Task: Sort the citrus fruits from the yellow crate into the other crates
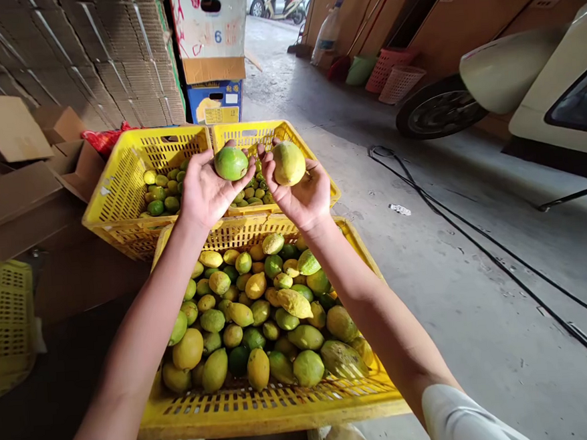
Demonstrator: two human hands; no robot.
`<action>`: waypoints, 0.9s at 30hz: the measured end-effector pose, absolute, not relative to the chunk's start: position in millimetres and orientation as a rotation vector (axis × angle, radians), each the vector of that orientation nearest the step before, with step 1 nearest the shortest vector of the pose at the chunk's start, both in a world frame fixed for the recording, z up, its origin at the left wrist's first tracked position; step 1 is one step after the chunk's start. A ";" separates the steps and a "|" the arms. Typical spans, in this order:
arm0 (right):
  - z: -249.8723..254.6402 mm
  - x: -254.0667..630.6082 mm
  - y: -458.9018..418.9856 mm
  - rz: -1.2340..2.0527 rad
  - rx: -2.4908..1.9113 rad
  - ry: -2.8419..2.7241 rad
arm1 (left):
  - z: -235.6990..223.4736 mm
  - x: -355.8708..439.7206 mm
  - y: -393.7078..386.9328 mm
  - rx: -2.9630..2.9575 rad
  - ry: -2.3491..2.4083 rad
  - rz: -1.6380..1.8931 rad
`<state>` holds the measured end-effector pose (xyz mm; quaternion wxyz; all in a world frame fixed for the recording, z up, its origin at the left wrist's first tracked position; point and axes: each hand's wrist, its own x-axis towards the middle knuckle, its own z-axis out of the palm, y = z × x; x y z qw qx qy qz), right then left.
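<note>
My left hand (208, 189), palm up, holds a green lemon (231, 162) in its curled fingers. Beside it, my right hand (304, 192) grips a larger yellow lemon (289, 163). Both hands are raised over the far rim of the near yellow crate (267, 419), which is filled with green and yellow lemons (240, 314). Behind the hands, the back left crate (115, 185) and the back right crate (292, 131) hold more of the fruit, partly hidden by my hands.
Cardboard boxes (5, 126) lie at the left, above another yellow crate (4, 321). Stacked boxes (210, 38) stand behind the crates. Black cables (455, 229) run across the concrete floor at the right, near a parked scooter (530, 89). Plastic baskets (399, 82) stand farther back.
</note>
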<state>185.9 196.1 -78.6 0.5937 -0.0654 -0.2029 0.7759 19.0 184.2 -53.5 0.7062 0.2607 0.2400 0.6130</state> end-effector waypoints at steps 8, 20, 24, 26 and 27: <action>-66.1 181.1 185.3 1.704 -0.253 -0.445 | -58.5 15.2 188.5 0.568 0.551 1.309; -71.1 180.5 194.4 1.749 -0.150 -0.422 | -48.6 19.3 184.8 0.494 0.512 1.408; -64.2 180.0 189.3 1.757 -0.120 -0.295 | -51.5 16.9 188.6 0.532 0.558 1.369; -60.9 179.4 185.7 1.779 -0.125 -0.270 | -51.1 15.0 189.8 0.535 0.569 1.354; -59.9 178.9 184.3 1.785 -0.145 -0.282 | -50.4 14.4 190.0 0.537 0.576 1.350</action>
